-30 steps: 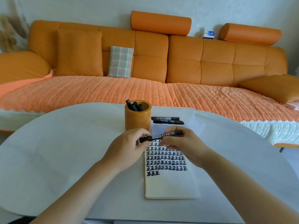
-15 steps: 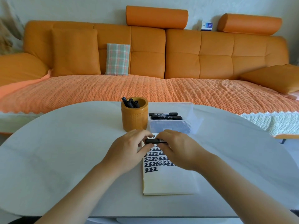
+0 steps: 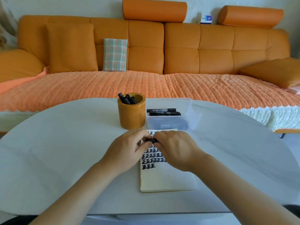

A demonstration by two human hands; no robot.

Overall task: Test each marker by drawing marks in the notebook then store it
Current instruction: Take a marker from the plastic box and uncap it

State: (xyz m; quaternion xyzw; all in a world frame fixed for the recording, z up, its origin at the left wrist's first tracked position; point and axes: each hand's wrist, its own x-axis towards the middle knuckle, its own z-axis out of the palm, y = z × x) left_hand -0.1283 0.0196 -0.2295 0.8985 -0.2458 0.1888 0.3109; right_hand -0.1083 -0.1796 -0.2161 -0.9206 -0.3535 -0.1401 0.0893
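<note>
— Above the top rows of the open cream-paged notebook [image 3: 165, 179], what is held?

— A short stretch of a black marker [image 3: 151, 140] is seen between the two hands. One end is gripped by the curled fingers of the left hand [image 3: 128, 148], the other by those of the right hand [image 3: 175, 148]. Most of its barrel is hidden by them, so whether the cap is on cannot be told.

— How is the notebook laid?

— It is laid flat on the white round table [image 3: 65, 143], just in front of the person. Its upper part is filled with rows of thick black marks, and the lower part is left blank.

— And what is set behind it?

— A round tan wooden pen cup [image 3: 132, 116] is stood just beyond the left hand, with a bunch of black markers [image 3: 127, 99] leaned inside. Just to its right a clear plastic box [image 3: 186, 114] is placed, and a pair of black markers [image 3: 162, 112] is laid lengthwise in it, side by side. An orange sofa [image 3: 178, 54] is seen beyond the table.
</note>
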